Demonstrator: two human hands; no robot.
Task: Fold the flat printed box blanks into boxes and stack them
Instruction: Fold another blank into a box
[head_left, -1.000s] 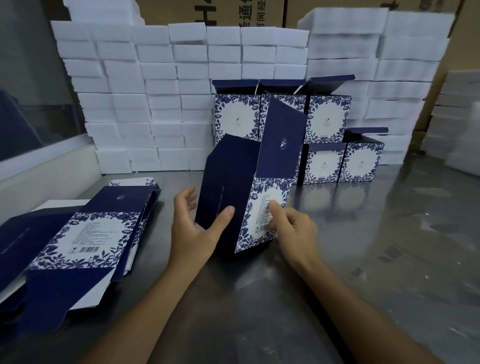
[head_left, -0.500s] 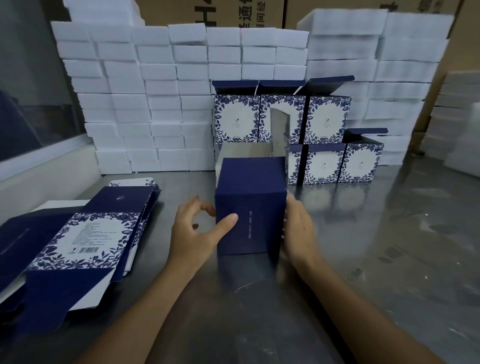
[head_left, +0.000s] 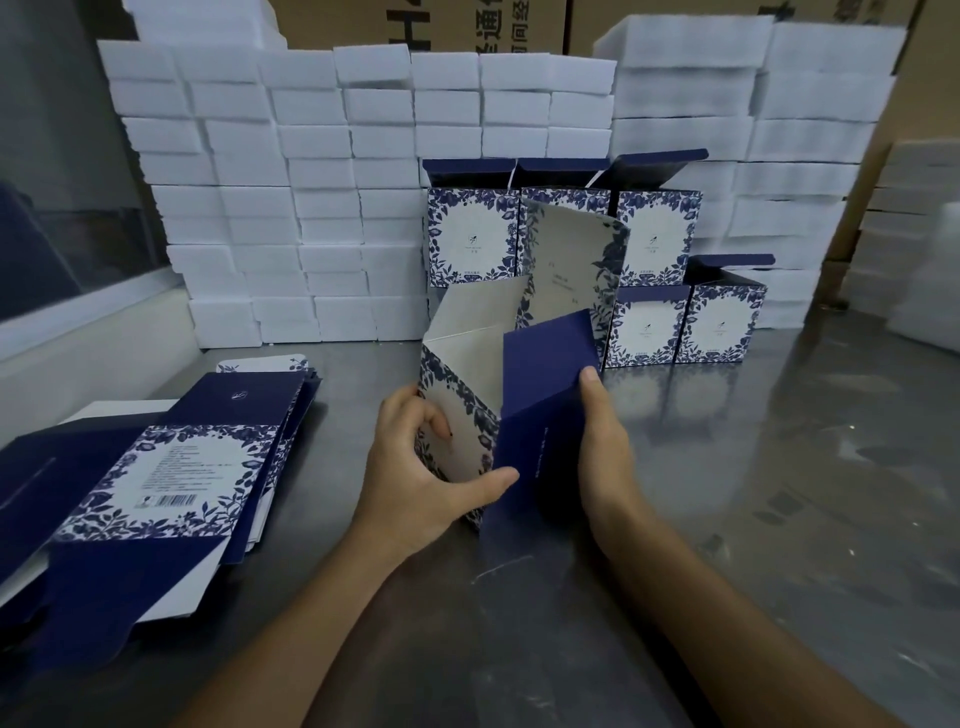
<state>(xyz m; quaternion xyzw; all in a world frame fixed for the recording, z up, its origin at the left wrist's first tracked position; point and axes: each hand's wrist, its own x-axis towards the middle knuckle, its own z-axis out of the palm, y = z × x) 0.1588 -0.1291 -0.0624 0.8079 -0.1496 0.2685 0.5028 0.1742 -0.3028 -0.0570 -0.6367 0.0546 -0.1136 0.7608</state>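
A half-formed blue and white floral box (head_left: 540, 410) stands upright on the steel table (head_left: 779, 493) in the middle, its top flaps open and its pale inside showing. My left hand (head_left: 421, 478) grips its left wall, thumb on the dark blue panel and fingers curled round the floral side. My right hand (head_left: 605, 441) holds the right edge of the dark blue panel, thumb up along it. A pile of flat printed blanks (head_left: 156, 478) lies at the left. Several finished boxes (head_left: 644, 239) are stacked in two rows behind.
Walls of white foam blocks (head_left: 291, 171) rise behind the boxes and to the right. Brown cartons (head_left: 426, 26) stand at the very back. A pale ledge (head_left: 78, 358) runs along the left edge of the table.
The box has been turned in my hands: first its floral face was toward me, then the plain dark blue side, now a corner with the open top tilted toward me.
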